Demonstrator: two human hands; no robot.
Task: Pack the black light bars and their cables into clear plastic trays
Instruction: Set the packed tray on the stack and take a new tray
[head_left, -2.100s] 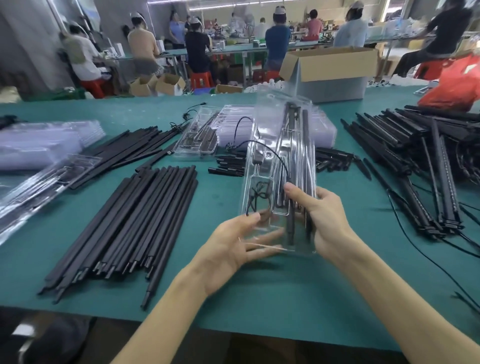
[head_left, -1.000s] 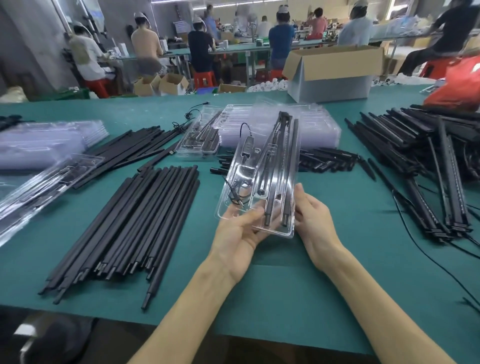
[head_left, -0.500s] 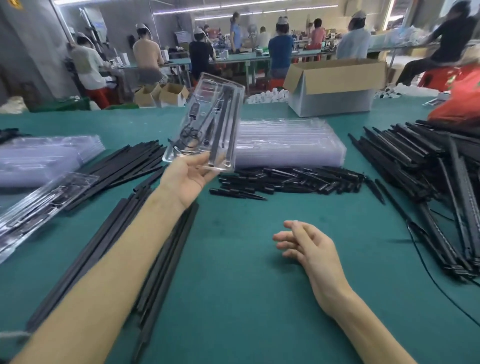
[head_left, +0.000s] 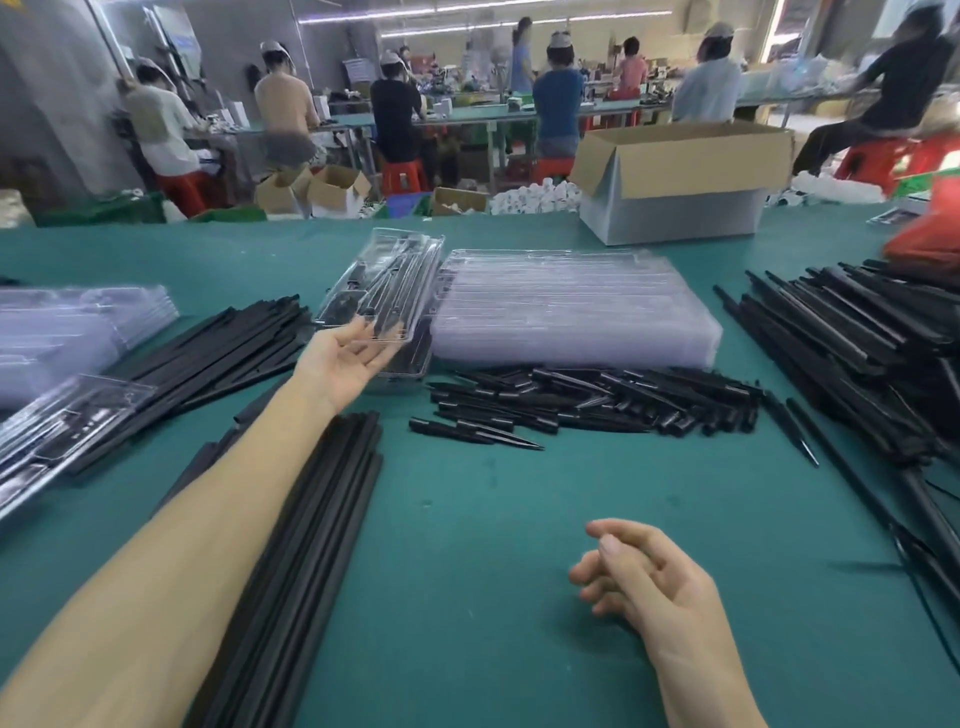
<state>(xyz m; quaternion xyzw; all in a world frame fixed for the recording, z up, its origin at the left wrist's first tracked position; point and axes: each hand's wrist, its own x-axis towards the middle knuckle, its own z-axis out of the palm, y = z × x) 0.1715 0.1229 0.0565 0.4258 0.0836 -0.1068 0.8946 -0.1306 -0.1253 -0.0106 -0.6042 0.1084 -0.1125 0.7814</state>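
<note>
Our L hand (head_left: 347, 364) is stretched far fwd, palm up, fingers straight and relaxed under the near end of the packed tray (head_left: 387, 280). We see no grip, the fingers just touch it. Half a sec ago that hand pinched the tray and held it up high. Now the tray is lower and further out, over another tray (head_left: 413, 364), just left of the stack of empty clear trays (head_left: 571, 317). We can't tell if it rests on it yet. Black bars show inside thru the plastic. Our R hand (head_left: 649, 577) has stayed low over the green table (head_left: 493, 519), fingers loosely curled, holding nothing.

Around: a bundle of black light bars (head_left: 317, 545) runs under our L forearm, which hides part of it. A 2nd bundle (head_left: 223, 353) lies further left. Short black pieces (head_left: 597, 400) sit in front of the empty stack. Bars w/ cables (head_left: 857, 353) heap at right. One more filled tray (head_left: 62, 431) is at far left, and a cardboard box (head_left: 685, 171) at the far edge. Workers sit at benches in the bkgd.
</note>
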